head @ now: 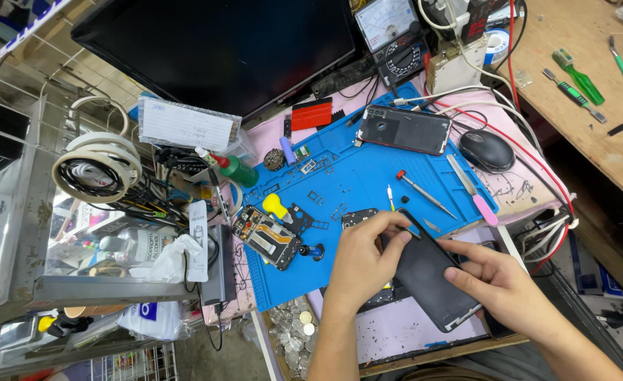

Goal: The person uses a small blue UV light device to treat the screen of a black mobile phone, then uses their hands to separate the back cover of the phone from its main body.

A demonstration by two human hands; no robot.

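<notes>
— At the far left of the bench, what did you count?

— One stack of tape rolls [97, 164] on the wire rack, and just right of it one white card [188, 125] propped upright. Near that stood one green-bodied bottle [236, 170] with a red tip.

— And on the blue work mat [368, 176]?

— One opened phone frame [267, 237] with its boards showing lay at the mat's left edge, with one yellow-topped tool [276, 206] touching its far side. One red scraper card [311, 113] sat at the far edge. Further right lay one phone back [404, 130], face down, and one small screwdriver [425, 193] with a red cap.

— Where were the hands?

— Both were near the bottom, right of centre. The left hand [359, 262] had thumb and fingers clamped on the far left corner of one dark phone screen [428, 279]. The right hand [498, 282] gripped the screen's right long edge, thumb on the glass, fingers curled beneath. The screen was held tilted above the mat's near edge, between the two hands.

— Anything right of them?

— One black mouse [486, 149] rested on the pink pad, one pink-handled spudger [475, 191] lay beside it, and two green-handled screwdrivers [578, 77] lay on the wooden table [593, 141] at the far right. A pile of coins [294, 337] sat near the left forearm; I couldn't count them.
</notes>
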